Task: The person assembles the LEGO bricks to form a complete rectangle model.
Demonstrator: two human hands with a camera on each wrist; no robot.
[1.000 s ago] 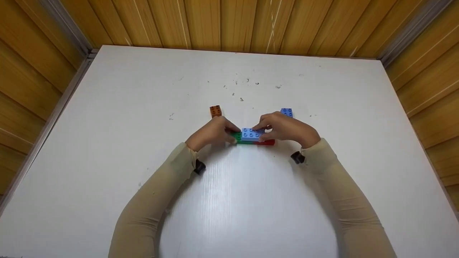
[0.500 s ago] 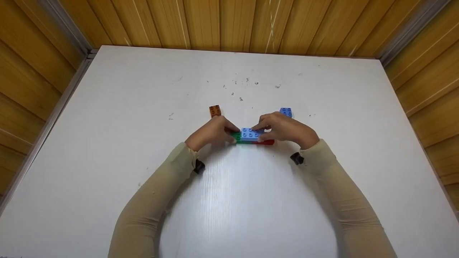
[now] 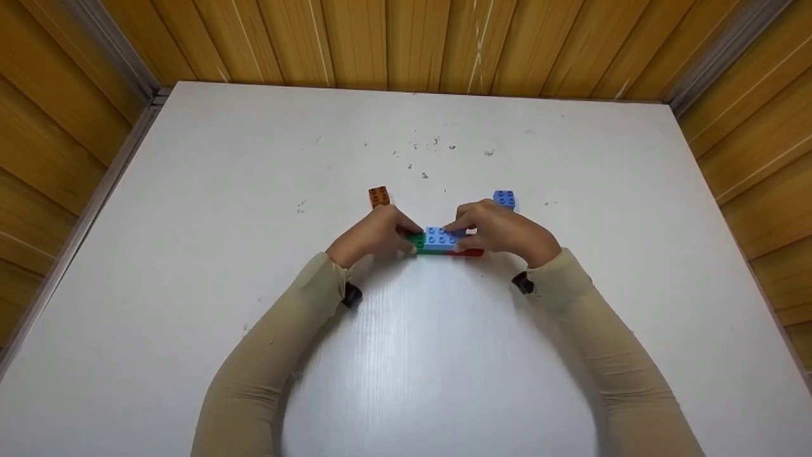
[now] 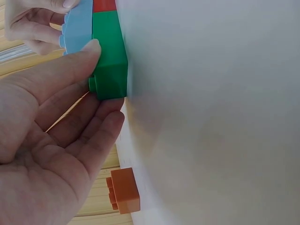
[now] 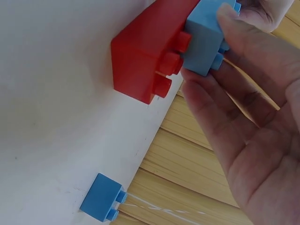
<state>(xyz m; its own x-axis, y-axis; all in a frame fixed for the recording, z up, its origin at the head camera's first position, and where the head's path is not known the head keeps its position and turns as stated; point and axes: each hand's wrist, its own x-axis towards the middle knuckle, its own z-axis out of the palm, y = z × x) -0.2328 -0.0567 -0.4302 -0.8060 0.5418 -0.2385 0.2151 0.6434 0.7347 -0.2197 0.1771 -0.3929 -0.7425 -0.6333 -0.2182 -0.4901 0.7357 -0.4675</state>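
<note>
A light blue building brick (image 3: 439,237) sits on top of a green brick (image 4: 111,56) and a red brick (image 5: 140,51), which lie end to end on the table. My left hand (image 3: 374,238) pinches the green brick's free end, thumb on the near side and fingers behind. With my right hand (image 3: 507,231) I pinch the light blue brick at its right end, thumb in front and fingers behind. In the right wrist view the red brick's end studs stick out bare beside the light blue one.
A small orange brick (image 3: 379,195) stands behind my left hand. Beyond my right hand is a small blue brick (image 3: 504,198). The white table (image 3: 406,355) has dark marks toward the back and wood-look panels (image 3: 412,44) around it.
Both hands keep their hold on the bricks. The whole head view has shifted very slightly; otherwise nothing visibly moves.
</note>
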